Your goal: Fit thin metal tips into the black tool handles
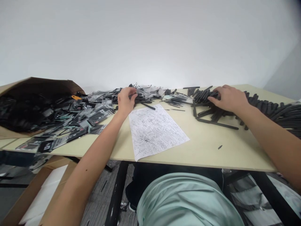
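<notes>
My left hand (pixel 127 99) is over the back of the table, left of the scribbled paper. Its thumb and fingers are curled together around something dark that I cannot make out. A black pen (pixel 148 106) lies just right of it, by the top edge of the paper (pixel 156 131). On the right, my right hand (pixel 228 98) rests on a heap of black pens (pixel 204 95), thumb and fingers closed about some of their ends. Thin pen refills (pixel 177 99) lie in a bunch between my hands.
A large brown paper bag (pixel 35 82) full of dark packets lies at the left. Clear plastic packets (pixel 98 117) spill from it. More black pens (pixel 287 114) are stacked far right. One small dark piece (pixel 220 147) lies near the front edge. An open carton (pixel 44 188) stands below.
</notes>
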A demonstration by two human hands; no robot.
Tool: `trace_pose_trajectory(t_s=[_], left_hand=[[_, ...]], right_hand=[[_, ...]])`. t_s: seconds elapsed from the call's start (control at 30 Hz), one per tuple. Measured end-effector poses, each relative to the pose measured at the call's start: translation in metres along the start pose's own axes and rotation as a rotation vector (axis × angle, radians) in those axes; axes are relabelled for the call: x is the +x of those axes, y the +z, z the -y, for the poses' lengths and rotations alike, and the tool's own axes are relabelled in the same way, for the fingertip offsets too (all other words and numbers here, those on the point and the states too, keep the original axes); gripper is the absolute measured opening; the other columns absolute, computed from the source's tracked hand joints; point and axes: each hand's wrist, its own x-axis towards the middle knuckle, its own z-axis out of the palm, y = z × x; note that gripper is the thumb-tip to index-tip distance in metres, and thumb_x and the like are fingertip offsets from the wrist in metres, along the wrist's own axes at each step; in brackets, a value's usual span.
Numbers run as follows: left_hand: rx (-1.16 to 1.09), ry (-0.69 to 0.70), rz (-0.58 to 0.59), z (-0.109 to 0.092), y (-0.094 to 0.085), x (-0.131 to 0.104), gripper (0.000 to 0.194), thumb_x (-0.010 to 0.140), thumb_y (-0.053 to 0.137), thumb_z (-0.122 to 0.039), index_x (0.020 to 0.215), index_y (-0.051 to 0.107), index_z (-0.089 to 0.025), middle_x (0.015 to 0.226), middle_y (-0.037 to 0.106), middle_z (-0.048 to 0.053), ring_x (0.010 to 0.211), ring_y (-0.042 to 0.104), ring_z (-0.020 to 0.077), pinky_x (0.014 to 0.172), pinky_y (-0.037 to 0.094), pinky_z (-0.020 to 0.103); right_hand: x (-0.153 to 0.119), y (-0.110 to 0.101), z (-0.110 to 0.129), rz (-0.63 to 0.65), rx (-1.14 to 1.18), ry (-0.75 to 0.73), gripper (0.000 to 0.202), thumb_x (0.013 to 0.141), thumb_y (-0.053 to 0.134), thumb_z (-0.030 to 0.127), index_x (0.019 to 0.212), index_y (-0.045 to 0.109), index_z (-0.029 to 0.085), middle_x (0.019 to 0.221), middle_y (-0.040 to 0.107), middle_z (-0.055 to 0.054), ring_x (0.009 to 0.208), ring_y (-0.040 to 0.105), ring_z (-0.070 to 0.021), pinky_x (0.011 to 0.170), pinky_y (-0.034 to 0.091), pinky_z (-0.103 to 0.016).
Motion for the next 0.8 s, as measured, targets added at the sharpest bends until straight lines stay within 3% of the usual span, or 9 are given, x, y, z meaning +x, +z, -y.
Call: trace_pose_trajectory(t_s=[0.1,0.17,0.37,0.5,0.67,0.8], left_hand=[[-0.169,-0.016,-0.122,-0.018,-0.004,0.002,0.019,0.09,0.064,-0.023,0.108,0.062,-0.019,0.101,0.068,0.006,0.092,0.066,0.017,0.086,0.057,0.032],[-0.3,-0.073,-0.087,-0.03,-0.004,0.002,0.021,0.09,0.066,-0.028,0.108,0.06,-0.019,0.099,0.067,0.005,0.093,0.067,0.0161,0.084,0.059,0.03],[-0.831,-0.282,0.231,-0.073,0.012,-0.016,0.029,0.086,0.074,-0.04,0.099,0.063,-0.016,0.102,0.067,0.007,0.091,0.068,0.0169,0.086,0.064,0.037],[-1.014,-0.3,0.426,-0.107,0.022,-0.033,0.033,0.081,0.079,-0.041,0.095,0.064,-0.015,0.1,0.067,0.006,0.09,0.069,0.0166,0.09,0.063,0.04],[-0.913,-0.177,0.597,-0.127,0.018,-0.041,0.022,0.087,0.072,-0.034,0.093,0.062,-0.015,0.1,0.066,0.007,0.097,0.067,0.0175,0.091,0.059,0.037],[-0.58,0.048,0.722,-0.126,0.007,-0.04,0.017,0.089,0.068,-0.029,0.099,0.063,-0.017,0.105,0.066,0.008,0.095,0.065,0.0172,0.079,0.056,0.029]], right_hand=[[-0.007,-0.007,0.024,-0.09,0.138,-0.103,0.052,0.092,0.049,0.055,0.128,0.061,0.019,0.113,0.068,-0.014,0.096,0.061,-0.0308,0.069,0.041,-0.037],[-0.014,-0.011,0.046,-0.115,0.268,-0.178,0.052,0.092,0.049,0.054,0.127,0.061,0.018,0.11,0.069,-0.014,0.095,0.063,-0.0308,0.073,0.045,-0.039],[-0.048,-0.021,0.12,-0.074,0.714,-0.445,0.049,0.098,0.048,0.053,0.13,0.056,0.016,0.115,0.069,-0.014,0.096,0.065,-0.027,0.081,0.05,-0.038],[-0.061,-0.017,0.142,0.036,0.815,-0.574,0.042,0.101,0.044,0.05,0.128,0.057,0.019,0.118,0.069,-0.014,0.097,0.065,-0.0253,0.081,0.049,-0.036],[-0.055,-0.008,0.132,0.121,0.727,-0.67,0.03,0.102,0.043,0.037,0.106,0.065,0.017,0.088,0.07,-0.007,0.072,0.06,-0.0187,0.066,0.04,-0.029],[-0.055,-0.006,0.128,0.099,0.639,-0.749,0.028,0.102,0.043,0.029,0.105,0.068,0.016,0.093,0.071,-0.009,0.081,0.063,-0.02,0.071,0.039,-0.029]])
